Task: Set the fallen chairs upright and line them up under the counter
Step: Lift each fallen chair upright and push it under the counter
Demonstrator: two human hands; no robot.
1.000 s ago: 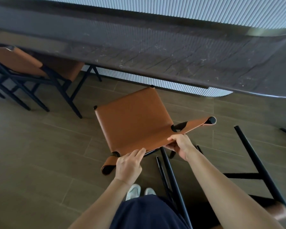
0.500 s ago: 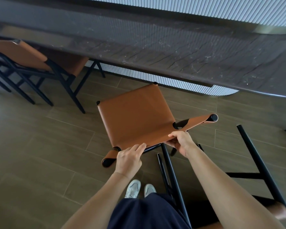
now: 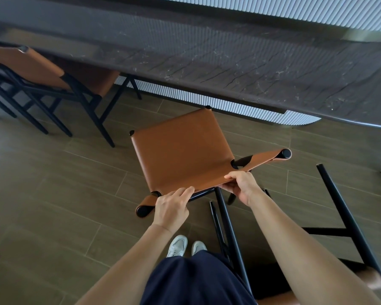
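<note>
Chair (image 3: 180, 150) of smooth tan leather on thin black tubing is gripped at its backrest, left hand (image 3: 171, 208) and right hand (image 3: 242, 186) both curled over the near edge, apparently so that it can be steered under the dark, veined stone counter (image 3: 229, 69) beyond the fingers. A second chair (image 3: 31, 67) is seen tucked in far to the left, and a fallen chair (image 3: 343, 216) is left lying beside the right forearm

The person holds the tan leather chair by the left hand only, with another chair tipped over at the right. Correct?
No, both hands hold it: the head view shows the left hand and the right hand gripping the tan leather chair at its near edge. The black-legged tipped chair does lie at the right.
</note>
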